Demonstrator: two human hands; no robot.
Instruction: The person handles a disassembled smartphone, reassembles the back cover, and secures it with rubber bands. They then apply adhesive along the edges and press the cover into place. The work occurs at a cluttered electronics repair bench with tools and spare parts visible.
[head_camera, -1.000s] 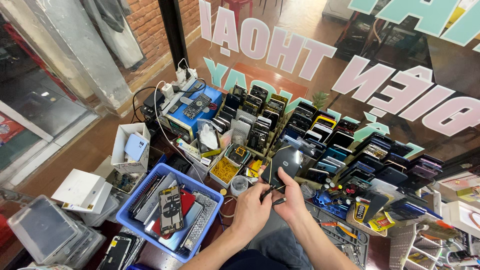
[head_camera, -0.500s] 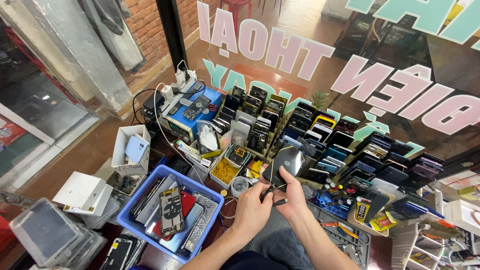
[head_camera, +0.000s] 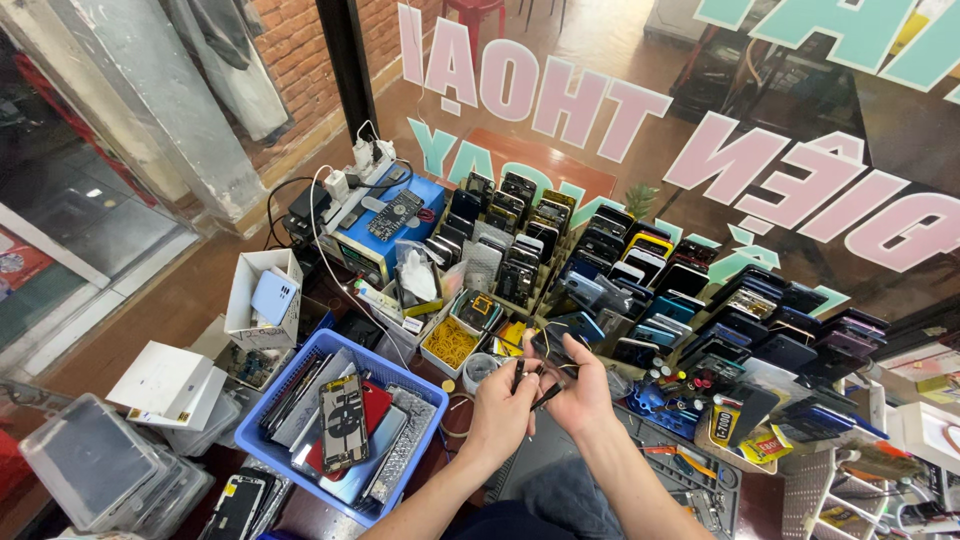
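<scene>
Both my hands meet low in the middle of the view, over a crowded repair bench. My right hand (head_camera: 583, 392) grips a dark phone (head_camera: 560, 342) by its lower edge, with its screen side tilted away from me. My left hand (head_camera: 500, 408) is closed on a thin black tool (head_camera: 546, 396) that points toward the phone's underside. A second dark piece sticks up between my left fingers; I cannot tell what it is.
A blue basket (head_camera: 262, 440) of phone backs and parts sits at the left. Behind it are white boxes (head_camera: 262, 298), a blue power unit (head_camera: 385, 228) with cables, and a tub of yellow bands (head_camera: 450, 346). Rows of phones (head_camera: 640, 270) fill a rack against the window. Small tools (head_camera: 690, 470) lie at the right.
The phone has tipped lower and flatter in my right hand. My left hand has closed in under it with the black tool. The bench is unchanged.
</scene>
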